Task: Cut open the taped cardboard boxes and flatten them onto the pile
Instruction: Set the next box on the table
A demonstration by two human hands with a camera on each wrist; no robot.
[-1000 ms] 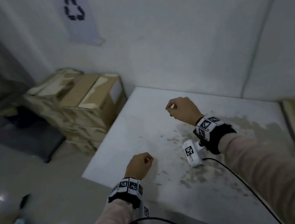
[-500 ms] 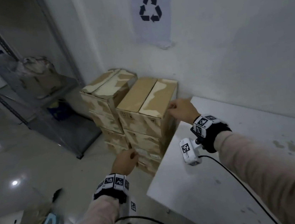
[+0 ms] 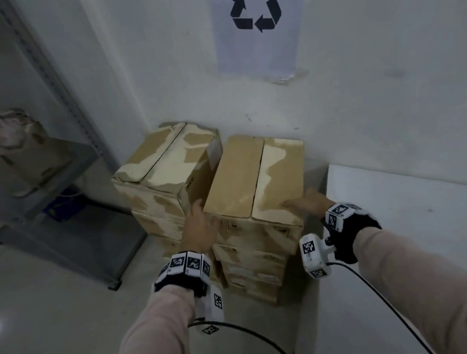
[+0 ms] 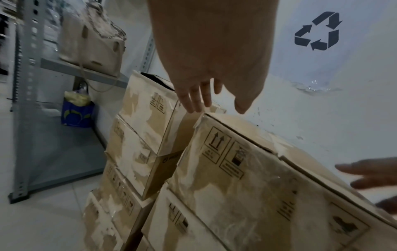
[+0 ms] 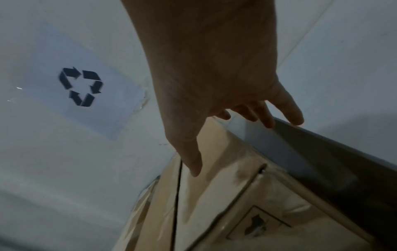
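Observation:
Two stacks of worn, taped cardboard boxes stand against the wall. The right stack's top box [image 3: 253,180] is nearest me, and the left stack's top box [image 3: 165,161] sits beside it. My left hand [image 3: 202,219] reaches with straight fingers to the near left corner of the right top box [image 4: 247,169], fingertips [image 4: 193,105] just above its edge. My right hand [image 3: 303,202] is spread at the near right corner, thumb over the box top [image 5: 214,195] and fingers [image 5: 268,118] between the box and the table edge. Neither hand [image 4: 206,96] [image 5: 214,108] holds anything.
A white stained table [image 3: 423,227] stands close against the right stack. A grey metal shelf [image 3: 62,203] with a torn bag [image 3: 10,145] stands to the left. A recycling sign [image 3: 255,3] hangs on the wall above the boxes. Tiled floor [image 3: 49,287] lies at lower left.
My view swung left from the table to the box stacks. Both hands went from curled fists over the table to open hands at the near corners of the right top box.

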